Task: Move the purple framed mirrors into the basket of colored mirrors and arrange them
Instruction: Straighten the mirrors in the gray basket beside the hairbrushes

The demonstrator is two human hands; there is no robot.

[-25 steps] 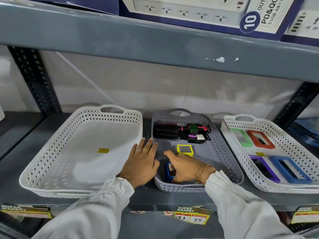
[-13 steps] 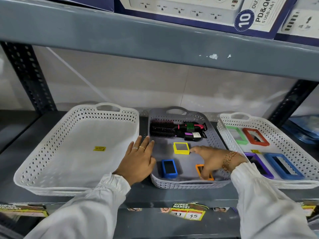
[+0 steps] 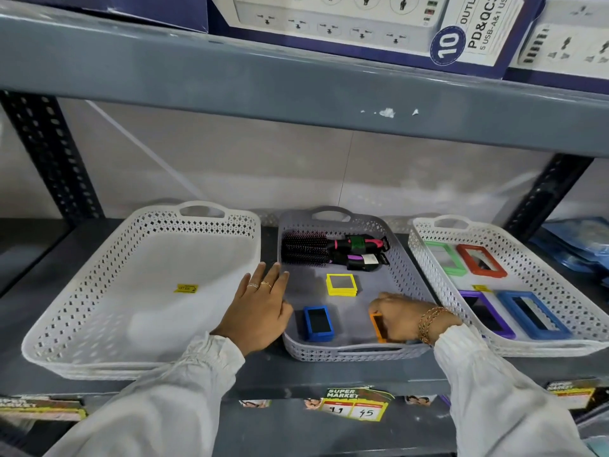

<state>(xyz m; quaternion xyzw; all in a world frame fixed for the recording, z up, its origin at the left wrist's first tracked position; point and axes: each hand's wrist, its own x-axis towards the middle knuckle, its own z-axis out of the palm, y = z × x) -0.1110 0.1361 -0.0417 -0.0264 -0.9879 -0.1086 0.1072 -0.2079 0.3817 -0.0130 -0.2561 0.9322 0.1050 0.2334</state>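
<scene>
A purple framed mirror [image 3: 487, 314] lies in the white basket [image 3: 428, 258] on the right, beside blue [image 3: 532, 314], red [image 3: 481, 260] and green [image 3: 443, 257] framed mirrors. The grey middle basket [image 3: 352, 352] holds small yellow [image 3: 341, 284], blue [image 3: 318, 323] and orange [image 3: 376, 326] mirrors. My right hand [image 3: 400, 319] rests on the orange mirror at the basket's near right, fingers curled over it. My left hand [image 3: 260, 311] lies flat with fingers apart on the grey basket's left rim.
Two hair brushes [image 3: 333, 252] lie at the back of the grey basket. A large white basket [image 3: 82, 301] with a yellow sticker stands on the left. A grey shelf [image 3: 296, 103] overhangs above, carrying power-strip boxes [image 3: 362, 24]. Price tags [image 3: 356, 404] line the shelf's front edge.
My right hand slid from the blue mirror at the near left of the grey basket across to the orange mirror at its near right. My left hand stayed on the rim.
</scene>
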